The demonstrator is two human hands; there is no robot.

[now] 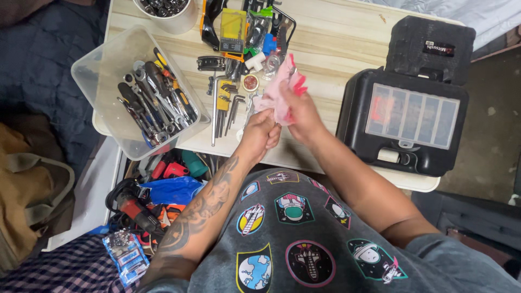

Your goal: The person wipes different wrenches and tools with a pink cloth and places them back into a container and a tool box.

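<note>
A pink cloth (pixel 275 89) is bunched up over the front of a light wooden table (pixel 336 43). My right hand (pixel 302 111) grips the cloth from the right side. My left hand (pixel 260 134) is closed and pressed against the cloth's lower left edge, pinching something small that the fingers hide. Hex keys (pixel 225 106) and other small tools lie on the table just to the left of both hands.
A clear plastic bin (pixel 95 68) holding wrenches and screwdrivers overhangs the table's left edge. A black tool case (pixel 404 122) with a clear lid sits at the right, black foam (pixel 429 49) behind it. A white tub (pixel 173 16) of sockets stands at the back. Power tools (pixel 135 206) fill a box below the table.
</note>
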